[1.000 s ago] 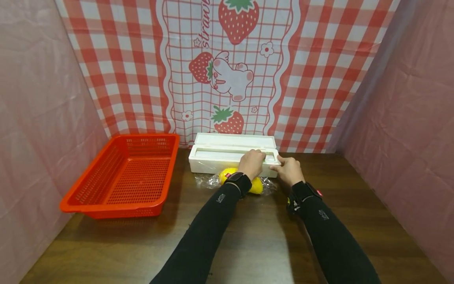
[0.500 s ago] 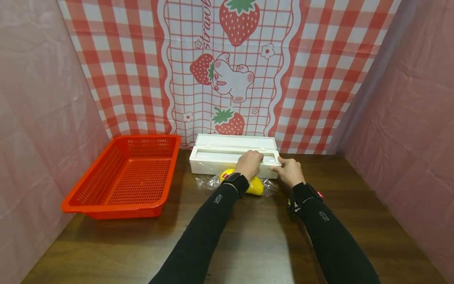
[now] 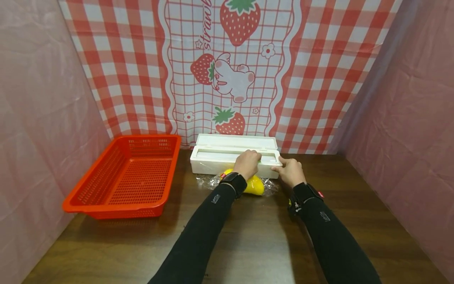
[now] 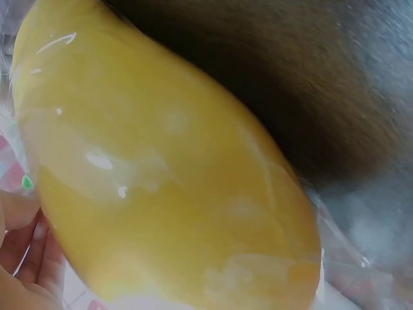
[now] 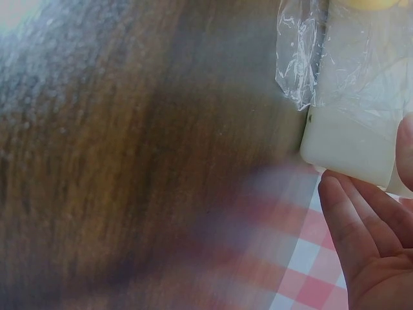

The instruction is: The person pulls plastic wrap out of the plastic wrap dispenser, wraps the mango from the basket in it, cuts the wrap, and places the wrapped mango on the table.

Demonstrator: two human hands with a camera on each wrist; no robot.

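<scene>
A long white cling film dispenser (image 3: pixel 209 167) lies across the table, its lid (image 3: pixel 234 141) tipped back. Clear cling film (image 3: pixel 209 182) runs from its front around a yellow mango-like fruit (image 3: pixel 256 187), which also fills most of the left wrist view. My left hand (image 3: pixel 246 163) reaches over the fruit to the dispenser's front top edge and pinches a small green piece (image 4: pixel 26 182) there, mostly hidden by the fingers. My right hand (image 3: pixel 291 172) holds the dispenser's right end, thumb on the front and fingers (image 5: pixel 342 219) against the end.
A red plastic basket (image 3: pixel 113 209) with slotted walls stands on the left of the brown wooden table (image 3: pixel 255 244). Behind rises a red-and-white checked strawberry cloth (image 3: pixel 319 79). Pink cloth (image 3: pixel 397 118) walls stand at both sides.
My left hand has slid a little to the left along the dispenser's edge. The right hand stays on the dispenser's right end, and the fruit lies in the same place.
</scene>
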